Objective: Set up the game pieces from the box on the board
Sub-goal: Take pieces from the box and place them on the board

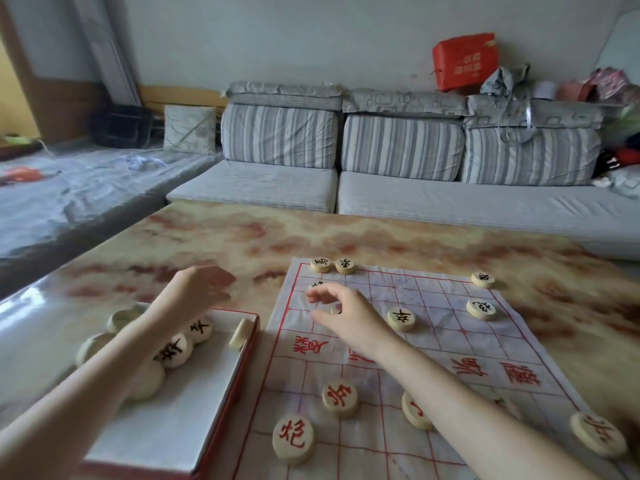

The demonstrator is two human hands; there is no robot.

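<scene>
A white cloth board (446,336) with red grid lines lies on the table. Black-lettered pieces stand at its far side, among them a pair at the far left corner (332,265) and one near the middle (401,318). Red-lettered pieces (293,439) stand at the near side. My right hand (346,315) hovers over the far left of the board with loosely curled fingers; two pieces (316,285) show partly under it. My left hand (204,285) is blurred above the far edge of the open red-rimmed box (242,375). Several loose pieces (176,349) lie in that box.
The marbled table (242,237) stretches beyond the board. Pale pieces (91,346) lie on it to the left of the box. A grey striped sofa (398,147) stands behind the table, and a bed with a sheet (86,188) is at the left.
</scene>
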